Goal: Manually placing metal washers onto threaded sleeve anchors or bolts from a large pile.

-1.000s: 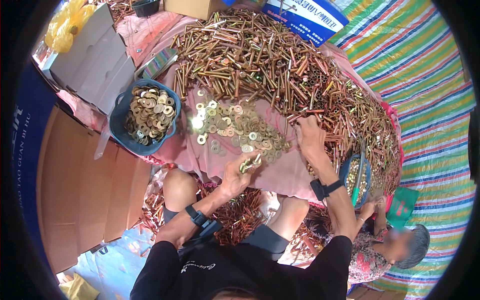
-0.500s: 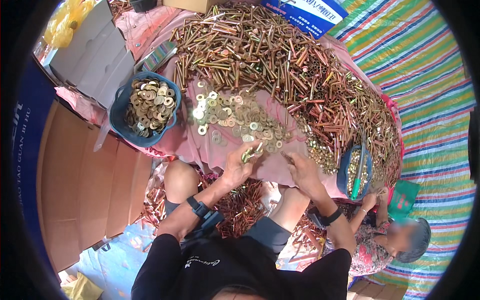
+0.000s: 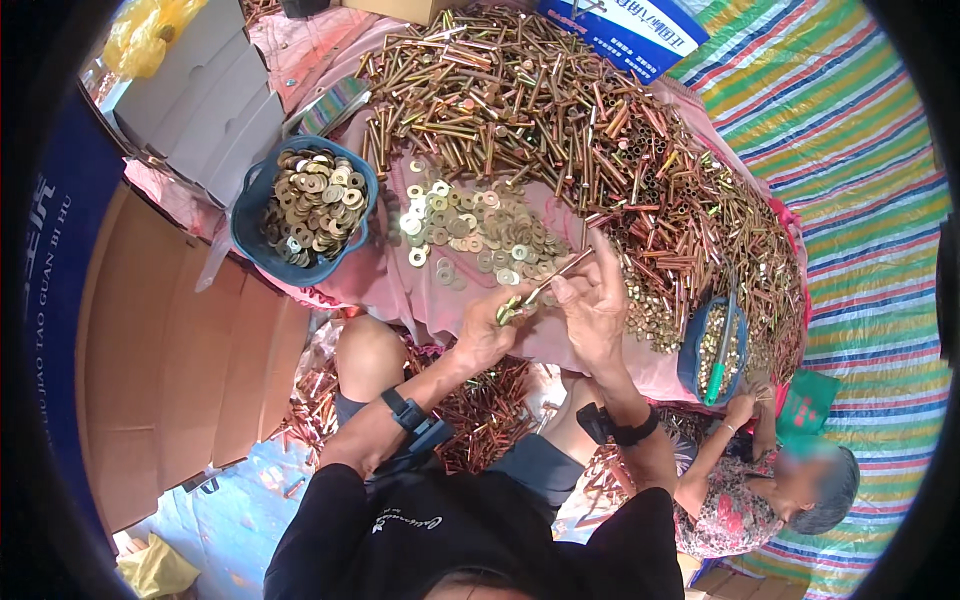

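My left hand (image 3: 484,332) is closed around small, shiny yellow-green metal pieces (image 3: 508,311), whose exact kind I cannot make out. A long coppery bolt (image 3: 558,277) slants up and right from them, bridging the gap between my hands. My right hand (image 3: 594,318) has the bolt's far part between thumb and forefinger, with the forefinger stretched long. Just beyond my hands, loose flat washers (image 3: 470,225) are spread over the pink cloth (image 3: 395,296).
A blue tub (image 3: 246,228) of washers stands left. Behind lies a big heap of coppery bolts (image 3: 490,85). At right, a blue basket (image 3: 690,350) holds small nuts and a green-handled tool (image 3: 715,382). A co-worker (image 3: 745,500) sits at lower right, hands near the basket.
My right hand has turned upward, its forefinger stretching out. The long bolt now shows between both hands. My left hand stays nearly in place, and the whole view has shifted slightly.
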`<state>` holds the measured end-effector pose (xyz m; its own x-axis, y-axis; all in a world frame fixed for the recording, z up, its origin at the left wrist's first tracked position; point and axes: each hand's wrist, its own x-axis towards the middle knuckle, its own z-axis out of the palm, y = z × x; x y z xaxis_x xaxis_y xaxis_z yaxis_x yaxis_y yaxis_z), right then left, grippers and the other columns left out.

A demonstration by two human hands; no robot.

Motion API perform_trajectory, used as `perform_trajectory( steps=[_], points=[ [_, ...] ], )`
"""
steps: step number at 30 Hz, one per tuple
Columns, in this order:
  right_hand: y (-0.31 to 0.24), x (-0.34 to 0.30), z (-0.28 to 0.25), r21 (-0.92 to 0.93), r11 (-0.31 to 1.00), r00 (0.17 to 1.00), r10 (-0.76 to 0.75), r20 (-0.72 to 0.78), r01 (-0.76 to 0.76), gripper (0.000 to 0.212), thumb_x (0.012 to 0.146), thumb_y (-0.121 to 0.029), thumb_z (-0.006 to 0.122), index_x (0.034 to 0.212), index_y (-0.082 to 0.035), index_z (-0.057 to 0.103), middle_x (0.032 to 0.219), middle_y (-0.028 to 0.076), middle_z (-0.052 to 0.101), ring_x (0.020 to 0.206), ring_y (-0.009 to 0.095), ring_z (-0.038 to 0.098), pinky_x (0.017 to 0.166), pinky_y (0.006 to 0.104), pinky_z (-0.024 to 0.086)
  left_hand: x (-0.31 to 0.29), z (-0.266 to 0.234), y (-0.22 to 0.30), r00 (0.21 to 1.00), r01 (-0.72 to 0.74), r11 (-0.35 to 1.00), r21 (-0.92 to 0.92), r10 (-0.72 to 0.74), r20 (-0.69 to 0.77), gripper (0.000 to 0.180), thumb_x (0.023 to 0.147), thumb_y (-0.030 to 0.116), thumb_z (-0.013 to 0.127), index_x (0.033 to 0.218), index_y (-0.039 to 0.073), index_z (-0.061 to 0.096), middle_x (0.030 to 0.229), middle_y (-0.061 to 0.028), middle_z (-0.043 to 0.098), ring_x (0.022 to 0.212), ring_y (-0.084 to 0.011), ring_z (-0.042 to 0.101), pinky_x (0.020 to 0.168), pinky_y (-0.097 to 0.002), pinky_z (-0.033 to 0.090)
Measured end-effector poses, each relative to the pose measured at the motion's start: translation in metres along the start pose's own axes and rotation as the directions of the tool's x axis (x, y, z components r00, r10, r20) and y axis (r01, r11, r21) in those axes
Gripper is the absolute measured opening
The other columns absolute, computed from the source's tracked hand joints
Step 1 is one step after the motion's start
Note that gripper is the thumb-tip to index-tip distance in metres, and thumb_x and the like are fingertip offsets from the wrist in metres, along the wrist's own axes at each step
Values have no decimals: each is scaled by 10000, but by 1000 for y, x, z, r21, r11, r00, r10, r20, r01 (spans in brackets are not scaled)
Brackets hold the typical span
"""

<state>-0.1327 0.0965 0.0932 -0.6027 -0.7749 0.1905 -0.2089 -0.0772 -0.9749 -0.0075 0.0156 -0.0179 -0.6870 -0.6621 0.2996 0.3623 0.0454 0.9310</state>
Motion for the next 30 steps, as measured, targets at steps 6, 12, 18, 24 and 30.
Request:
perform_trajectory(
  steps=[6, 12, 18, 24, 30],
  points=[
    [5, -10, 0, -249, 962, 994, -106, 42, 113, 576, 991, -88, 692, 1516, -39, 462, 1176, 130, 668, 963, 193, 703, 788, 303, 581, -3, -1, -3, 999, 30, 999, 18, -31, 41, 377, 938, -79, 630, 1298, 27, 662, 1106, -114, 724, 1001, -192, 702, 850, -330, 584],
    [11, -25, 2, -544, 772, 939, -209, 273, 330, 336, 997, -195, 686, 1292, -34, 671, 1136, 167, 706, 939, 341, 711, 817, 382, 567, -2, -4, -2, 976, -186, 956, 227, 206, -67, 287, 918, -6, 671, 1205, 8, 686, 1031, -153, 669, 927, -290, 649, 776, -371, 528],
    [30, -23, -77, -737, 675, 991, -72, -114, -36, 206, 961, -173, 698, 1101, -35, 759, 904, 156, 702, 839, 287, 701, 726, 388, 537, -5, -2, 7, 997, -56, 982, 179, 65, -44, 169, 977, 64, 700, 1126, -10, 673, 1016, -121, 664, 943, -252, 635, 850, -352, 503],
    [62, -8, -136, -952, 281, 980, -117, -160, -122, 232, 901, -236, 737, 1006, -33, 775, 868, 207, 697, 794, 383, 690, 706, 481, 520, -4, 6, -1, 985, -92, 987, 133, 110, -131, 206, 924, -43, 704, 1122, 10, 683, 954, -118, 684, 841, -226, 662, 751, -317, 526],
    [86, 5, -137, -975, 187, 992, -27, -125, -118, 233, 883, -248, 757, 984, -39, 771, 877, 213, 711, 751, 392, 695, 685, 479, 530, -3, 5, 4, 991, -58, 983, 176, 78, -106, 207, 924, -36, 706, 1124, 5, 681, 950, -120, 683, 816, -223, 662, 723, -315, 519]
  ],
)
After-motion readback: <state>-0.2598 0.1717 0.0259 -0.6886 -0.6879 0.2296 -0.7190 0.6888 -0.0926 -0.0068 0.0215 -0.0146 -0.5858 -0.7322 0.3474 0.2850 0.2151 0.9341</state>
